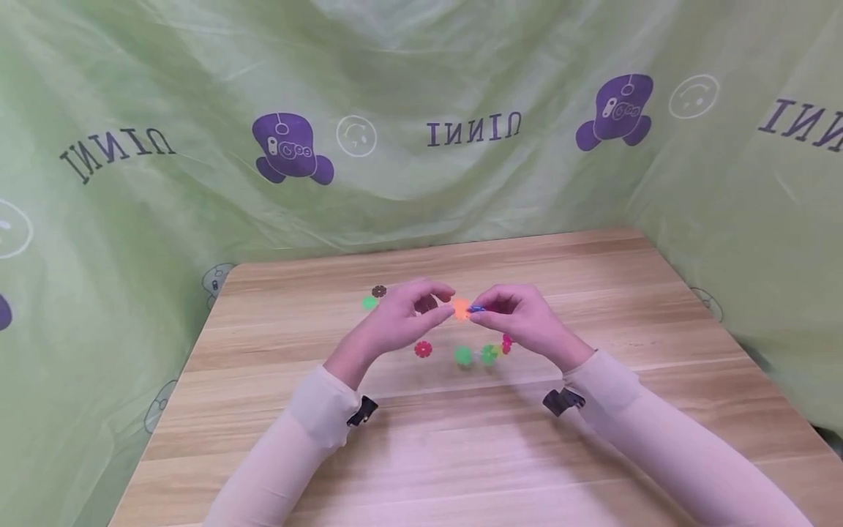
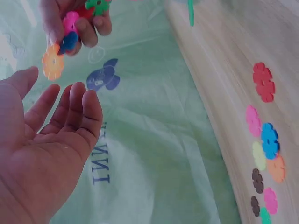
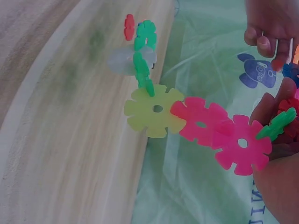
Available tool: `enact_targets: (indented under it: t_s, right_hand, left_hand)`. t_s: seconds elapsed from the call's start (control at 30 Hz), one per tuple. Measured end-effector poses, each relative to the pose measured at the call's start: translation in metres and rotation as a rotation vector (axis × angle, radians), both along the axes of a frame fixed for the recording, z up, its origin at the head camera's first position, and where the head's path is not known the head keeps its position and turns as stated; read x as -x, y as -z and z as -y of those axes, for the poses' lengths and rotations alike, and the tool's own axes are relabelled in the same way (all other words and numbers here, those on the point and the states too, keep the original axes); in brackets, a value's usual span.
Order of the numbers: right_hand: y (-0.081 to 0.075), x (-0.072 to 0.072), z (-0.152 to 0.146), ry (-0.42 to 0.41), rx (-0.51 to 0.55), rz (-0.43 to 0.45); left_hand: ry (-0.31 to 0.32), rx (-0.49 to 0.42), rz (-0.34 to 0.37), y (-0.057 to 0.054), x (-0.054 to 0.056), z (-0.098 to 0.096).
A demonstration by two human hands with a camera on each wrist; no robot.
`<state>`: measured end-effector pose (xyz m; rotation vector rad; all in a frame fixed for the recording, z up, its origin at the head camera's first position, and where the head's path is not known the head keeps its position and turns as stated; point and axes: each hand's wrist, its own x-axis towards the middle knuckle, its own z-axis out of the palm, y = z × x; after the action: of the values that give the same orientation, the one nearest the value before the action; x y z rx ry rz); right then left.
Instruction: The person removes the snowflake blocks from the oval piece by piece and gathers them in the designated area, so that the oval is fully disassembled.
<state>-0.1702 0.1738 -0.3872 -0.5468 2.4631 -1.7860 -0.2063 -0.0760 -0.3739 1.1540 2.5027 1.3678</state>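
My right hand point(image 1: 523, 318) pinches a blue notched plastic disc point(image 2: 69, 42) in a chain of interlocking discs. An orange disc point(image 1: 461, 308) stands at the chain's end, between the two hands. Other links run through the right hand: a pink disc point(image 2: 71, 21) and a green one point(image 2: 97, 5). Beyond that hand the chain hangs down with pink discs point(image 3: 198, 112), a yellow disc point(image 3: 140, 112), green discs point(image 3: 146, 31) and a whitish one point(image 3: 122, 60). My left hand point(image 1: 398, 318) has loosely bent, parted fingers, close to the orange disc but apart from it in the left wrist view.
On the wooden table point(image 1: 290, 410) lie loose discs: a red one point(image 1: 423, 349), a dark brown one point(image 1: 379, 290), a green one point(image 1: 369, 302) and, in the left wrist view, several more, including a blue disc point(image 2: 270, 140). A green printed curtain point(image 1: 408, 197) surrounds the table.
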Motion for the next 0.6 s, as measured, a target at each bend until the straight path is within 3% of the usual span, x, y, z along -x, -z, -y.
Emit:
enact_targets:
  t_s: [0.13, 0.4, 0.6]
  right_hand:
    - [-0.004, 0.0015, 0.0032, 0.003, 0.005, -0.018]
    - [-0.0046, 0.0015, 0.0088, -0.025, 0.038, -0.021]
    - [-0.0031, 0.002, 0.009, -0.036, 0.054, -0.023]
  left_hand:
    - [0.033, -0.02, -0.03, -0.0048, -0.0039, -0.0043]
    - [0.111, -0.127, -0.081, -0.0004, -0.0025, -0.0094]
    - [0.076, -0.129, -0.137, 0.001, -0.0033, -0.009]
